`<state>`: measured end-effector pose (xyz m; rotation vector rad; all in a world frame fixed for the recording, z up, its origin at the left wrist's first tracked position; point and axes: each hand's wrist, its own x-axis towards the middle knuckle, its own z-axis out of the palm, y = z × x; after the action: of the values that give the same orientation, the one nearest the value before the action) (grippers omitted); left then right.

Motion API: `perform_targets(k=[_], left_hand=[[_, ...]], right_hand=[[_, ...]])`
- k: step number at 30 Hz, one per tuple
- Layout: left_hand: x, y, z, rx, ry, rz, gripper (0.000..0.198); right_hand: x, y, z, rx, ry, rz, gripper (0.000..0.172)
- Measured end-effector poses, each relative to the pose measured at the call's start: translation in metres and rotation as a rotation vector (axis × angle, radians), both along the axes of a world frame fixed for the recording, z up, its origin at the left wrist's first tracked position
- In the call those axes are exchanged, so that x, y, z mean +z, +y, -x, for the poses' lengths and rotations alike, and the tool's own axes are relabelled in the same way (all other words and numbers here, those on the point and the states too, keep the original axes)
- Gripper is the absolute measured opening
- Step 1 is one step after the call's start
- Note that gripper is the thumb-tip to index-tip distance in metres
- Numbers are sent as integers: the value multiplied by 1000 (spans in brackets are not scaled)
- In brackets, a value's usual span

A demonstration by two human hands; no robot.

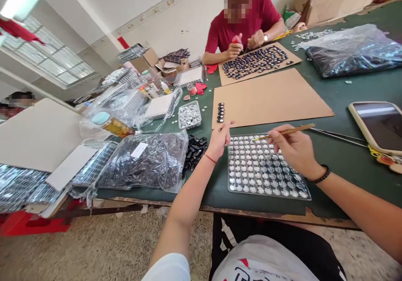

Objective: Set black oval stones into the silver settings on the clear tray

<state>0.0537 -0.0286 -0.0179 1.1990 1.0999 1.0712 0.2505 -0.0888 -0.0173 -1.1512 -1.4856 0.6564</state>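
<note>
Centrally, on a smooth dark-green tabletop [345,160], a shallow clear plastic tray [266,194] lies before the seated person, filled with close rows of round, whitish, button-like pieces [248,168]. The right hand [293,150] grips a slender yellow-brown stick [292,130] between thumb and fingers, its tip pointing left over the tray's far rows. The left hand [220,142] is half curled beside the tray's far left corner; whether it pinches anything cannot be told. Just beyond that hand, a flat matte cardboard sheet [273,99] bears one short column of glossy dark oval pieces [220,112] at its left edge. Left of the sheet stands a squarish clear tub [189,125] heaped with small silvery-white discs [190,114]. Nearer, a loose pile of shiny black pieces [194,150] touches a crinkled transparent bag [166,170] packed with dark contents. Behind the bag, a bottle [117,127] of amber liquid with a pale-blue lid leans over. To the right, thin metal tweezers [339,135] lie near a pale-cased phone [381,122]; beyond them sits another wrinkled, clear plastic bag [351,50], dark inside. Across the table, a co-worker in a red shirt [264,12] holds something red above a second cardboard sheet [293,57] crowded with dark ovals.
</note>
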Motion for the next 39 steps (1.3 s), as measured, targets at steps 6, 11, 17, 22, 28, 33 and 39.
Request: perform_targets(k=[6,11,17,22,28,33,39], left_hand=[[8,-39,-30,-229,768,-508,32],[5,-36,-25,-220,1095,-614,32],[1,-34,-26,-214,1082,-592,29],[4,-33,-28,-208,877,-498,25],[5,-25,-27,-193,144,46,26],[11,-20,-18,-305,-386,451,17],[6,-28,-23,-373,-300,466,17]], right_hand=[[-6,2,2,97,-401,-272,17],[-6,4,1,60,-412,-313,14],[-10,4,-1,57,-459,-326,14],[-9,5,1,0,-456,-316,17],[-4,7,-1,-170,-391,-263,26],[-2,11,-6,-218,-306,-228,24],[-1,11,-7,-210,-254,-216,22]])
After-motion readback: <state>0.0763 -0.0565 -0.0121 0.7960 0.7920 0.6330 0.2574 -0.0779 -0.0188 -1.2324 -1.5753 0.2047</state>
